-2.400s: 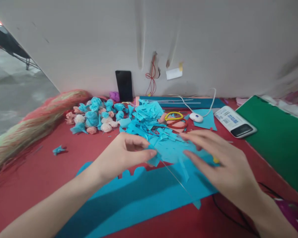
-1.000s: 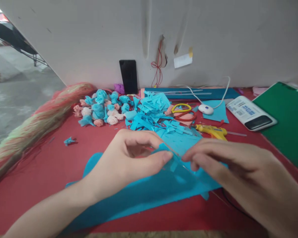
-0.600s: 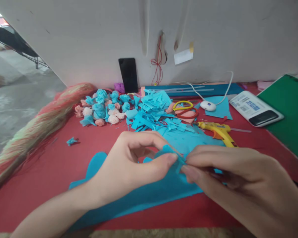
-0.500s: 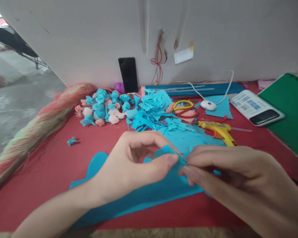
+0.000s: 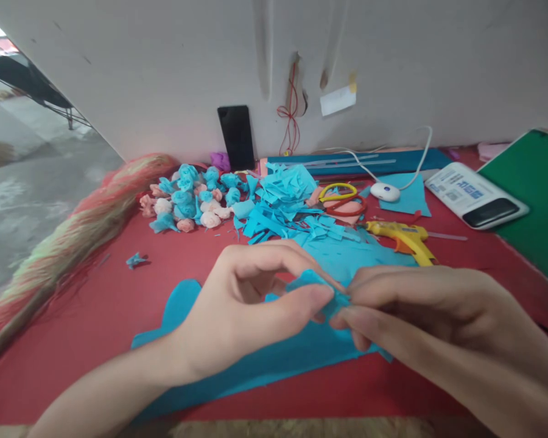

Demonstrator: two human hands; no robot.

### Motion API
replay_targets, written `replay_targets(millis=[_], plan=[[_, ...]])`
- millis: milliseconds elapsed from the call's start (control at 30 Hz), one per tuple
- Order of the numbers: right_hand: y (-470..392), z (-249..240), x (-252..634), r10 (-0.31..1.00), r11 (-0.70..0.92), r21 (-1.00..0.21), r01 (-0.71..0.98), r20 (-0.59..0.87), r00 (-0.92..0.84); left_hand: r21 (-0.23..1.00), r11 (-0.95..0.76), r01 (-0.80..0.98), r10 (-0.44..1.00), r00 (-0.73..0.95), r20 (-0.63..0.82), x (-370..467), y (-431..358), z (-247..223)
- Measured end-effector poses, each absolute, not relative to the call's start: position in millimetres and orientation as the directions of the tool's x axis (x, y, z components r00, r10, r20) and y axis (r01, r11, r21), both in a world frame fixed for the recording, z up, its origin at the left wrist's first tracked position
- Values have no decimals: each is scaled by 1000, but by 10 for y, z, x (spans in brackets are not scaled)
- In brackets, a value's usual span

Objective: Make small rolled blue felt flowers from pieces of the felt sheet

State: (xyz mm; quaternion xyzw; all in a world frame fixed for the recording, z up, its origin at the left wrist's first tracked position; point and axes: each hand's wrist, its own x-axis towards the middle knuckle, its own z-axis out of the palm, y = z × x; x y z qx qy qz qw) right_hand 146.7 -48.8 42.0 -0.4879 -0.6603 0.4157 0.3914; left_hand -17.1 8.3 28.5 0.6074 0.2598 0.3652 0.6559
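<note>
A small piece of blue crepe paper [image 5: 311,279] is pinched between my two hands above the table's middle. My left hand [image 5: 251,304] grips its left part between thumb and index finger. Closed on the right end, my right hand [image 5: 406,310] has its thumb and fingertips pressed together, almost touching the left fingertips. Folds show in the paper, though the fingers cover much of it. Beneath both hands lies a larger flat blue paper sheet [image 5: 237,371] with a rounded lobe at its left.
On the red table [image 5: 73,377], blue and pink paper flowers [image 5: 182,204] sit beside cut blue strips [image 5: 287,207]. Scissors [image 5: 338,193], a yellow glue gun [image 5: 404,237] and a white power bank [image 5: 477,194] lie rightward. A phone [image 5: 236,137] leans on the wall; a fibre bundle [image 5: 73,237] edges the left.
The fingers have shifted slightly on the blue paper, which looks more crumpled between them. The whole view has moved a little. Both hands keep their pinch.
</note>
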Motion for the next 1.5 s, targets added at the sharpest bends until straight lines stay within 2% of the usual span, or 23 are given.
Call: replay_targets(millis=[267,367,467,567,767,900,1033,1100,1200,1267,1333,1433,1500], plan=[[-510,378,1476,954,273,-895,352,206,-216,949,146,-279,796,603,55,-163,46,253],[-538,318,1454,928,363,-815,451,362,-94,951,138,-276,804,592,55,-164,55,245],[-571,262,1431,819,452,-685,572,573,39,955,129,-267,809,585,54,-166,65,243],[-621,225,1428,786,439,-617,654,616,54,960,114,-257,812,580,59,-166,67,240],[-708,194,1446,804,385,-521,762,594,0,959,119,-258,827,560,48,-175,57,238],[-678,176,1428,706,444,-426,789,709,-14,956,141,-258,816,578,35,-177,45,240],[-666,121,1446,653,467,-360,808,756,-40,958,151,-244,814,580,20,-170,42,247],[-682,81,1486,636,483,-297,824,765,-97,964,140,-225,820,572,14,-167,46,250],[-718,29,1552,580,513,-129,848,781,-232,971,118,-207,826,563,20,-166,53,254],[-730,14,1572,560,535,-77,841,778,-285,974,110,-199,831,556,19,-167,57,258],[-723,11,1566,571,567,-136,813,776,-268,976,114,-183,832,555,7,-170,58,262],[-695,-10,1530,704,562,-395,727,690,-169,980,115,-161,832,555,-7,-177,57,266],[-685,-55,1512,787,514,-523,680,602,-133,981,125,-149,829,558,-21,-181,59,266]])
